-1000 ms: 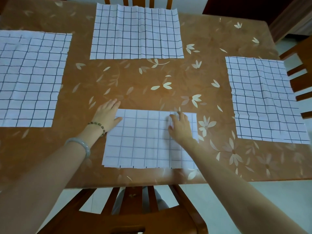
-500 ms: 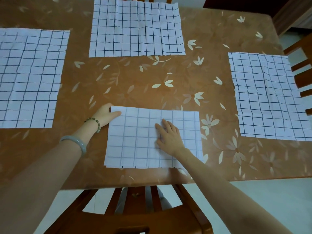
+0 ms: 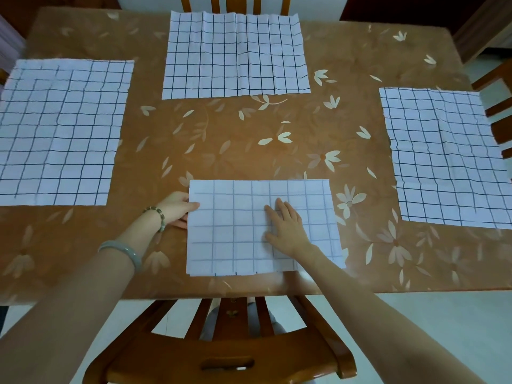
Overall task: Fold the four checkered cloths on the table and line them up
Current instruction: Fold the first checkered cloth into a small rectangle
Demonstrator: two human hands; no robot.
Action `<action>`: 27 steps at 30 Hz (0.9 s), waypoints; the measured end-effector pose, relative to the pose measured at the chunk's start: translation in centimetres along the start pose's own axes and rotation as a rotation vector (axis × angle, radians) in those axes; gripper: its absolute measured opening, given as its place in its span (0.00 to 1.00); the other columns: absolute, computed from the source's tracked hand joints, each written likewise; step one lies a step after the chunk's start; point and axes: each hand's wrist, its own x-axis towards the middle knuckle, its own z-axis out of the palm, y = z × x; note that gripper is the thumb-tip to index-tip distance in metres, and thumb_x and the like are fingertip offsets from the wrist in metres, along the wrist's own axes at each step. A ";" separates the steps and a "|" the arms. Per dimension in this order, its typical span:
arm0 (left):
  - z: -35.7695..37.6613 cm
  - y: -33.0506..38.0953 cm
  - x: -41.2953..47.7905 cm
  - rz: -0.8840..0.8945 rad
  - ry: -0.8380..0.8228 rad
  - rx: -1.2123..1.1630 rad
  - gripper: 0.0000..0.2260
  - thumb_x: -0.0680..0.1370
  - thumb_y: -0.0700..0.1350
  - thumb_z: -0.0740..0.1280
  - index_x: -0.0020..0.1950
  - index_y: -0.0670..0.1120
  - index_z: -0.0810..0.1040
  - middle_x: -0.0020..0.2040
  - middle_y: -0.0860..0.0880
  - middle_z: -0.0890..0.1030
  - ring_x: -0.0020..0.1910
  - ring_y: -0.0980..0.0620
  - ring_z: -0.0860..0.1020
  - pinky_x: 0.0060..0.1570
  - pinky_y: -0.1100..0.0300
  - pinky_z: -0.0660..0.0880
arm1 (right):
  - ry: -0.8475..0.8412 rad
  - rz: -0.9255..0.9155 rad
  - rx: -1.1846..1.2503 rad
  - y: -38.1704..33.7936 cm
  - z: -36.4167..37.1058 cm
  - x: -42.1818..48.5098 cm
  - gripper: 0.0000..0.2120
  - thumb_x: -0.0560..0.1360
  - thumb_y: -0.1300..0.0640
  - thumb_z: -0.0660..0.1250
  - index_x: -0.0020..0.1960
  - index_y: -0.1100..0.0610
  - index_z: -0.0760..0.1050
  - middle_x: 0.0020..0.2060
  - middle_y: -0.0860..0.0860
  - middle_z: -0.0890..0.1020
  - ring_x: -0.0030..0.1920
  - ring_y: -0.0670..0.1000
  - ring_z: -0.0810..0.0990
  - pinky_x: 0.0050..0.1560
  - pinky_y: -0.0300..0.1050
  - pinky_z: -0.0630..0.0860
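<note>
1. The folded checkered cloth (image 3: 249,225) lies at the surface's (image 3: 249,139) near edge.
2. The right hand (image 3: 286,227) presses flat on it, fingers spread.
3. The left hand (image 3: 178,209) pinches its left edge.

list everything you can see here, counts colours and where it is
folded cloth: 1, white with faint grey check, near table edge in the middle, folded in half
flat cloths: 3, white with dark check, unfolded; left cloth, far cloth, right cloth
table: 1, orange-brown cover with pale flower print, fills most of the view
near chair: 1, brown wood, pushed up to the near edge
far chair: 1, brown wood, only slats show beyond the far cloth
right chair: 1, brown wood, partly in view at the right edge
bead bracelet: 1, dark beads, left wrist
bangle: 1, pale green, left forearm
left hand: at the folded cloth's left edge, thumb on top
right hand: flat on the folded cloth, palm down
</note>
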 end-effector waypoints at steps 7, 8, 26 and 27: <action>-0.3 -0.7 -2.1 -0.035 -0.121 0.020 0.12 0.78 0.45 0.66 0.61 0.47 0.73 0.54 0.45 0.82 0.49 0.45 0.83 0.44 0.46 0.81 | -0.039 -0.048 -0.185 -0.2 0.5 -1.1 0.29 0.80 0.49 0.55 0.77 0.48 0.49 0.77 0.58 0.45 0.76 0.61 0.43 0.74 0.57 0.45; -0.1 -0.9 -2.4 -0.028 -0.095 0.023 0.11 0.77 0.42 0.66 0.59 0.46 0.73 0.54 0.45 0.82 0.49 0.46 0.82 0.44 0.47 0.81 | -0.047 -0.049 -0.211 -0.2 0.7 -1.2 0.29 0.80 0.49 0.54 0.78 0.47 0.47 0.77 0.58 0.44 0.76 0.61 0.43 0.74 0.57 0.45; 5.1 7.0 -9.7 0.386 0.140 0.075 0.12 0.76 0.38 0.62 0.58 0.45 0.68 0.50 0.42 0.77 0.38 0.47 0.83 0.31 0.53 0.81 | -0.036 -0.146 -0.088 -3.7 3.0 -0.6 0.28 0.78 0.47 0.58 0.76 0.48 0.55 0.76 0.60 0.51 0.76 0.62 0.49 0.73 0.60 0.52; 6.0 7.3 -9.9 0.395 0.152 0.115 0.11 0.76 0.38 0.62 0.58 0.45 0.68 0.48 0.43 0.76 0.36 0.47 0.83 0.32 0.52 0.81 | 0.031 -0.163 0.089 -3.8 2.8 -0.8 0.26 0.77 0.51 0.60 0.74 0.52 0.62 0.75 0.61 0.57 0.75 0.61 0.55 0.73 0.59 0.55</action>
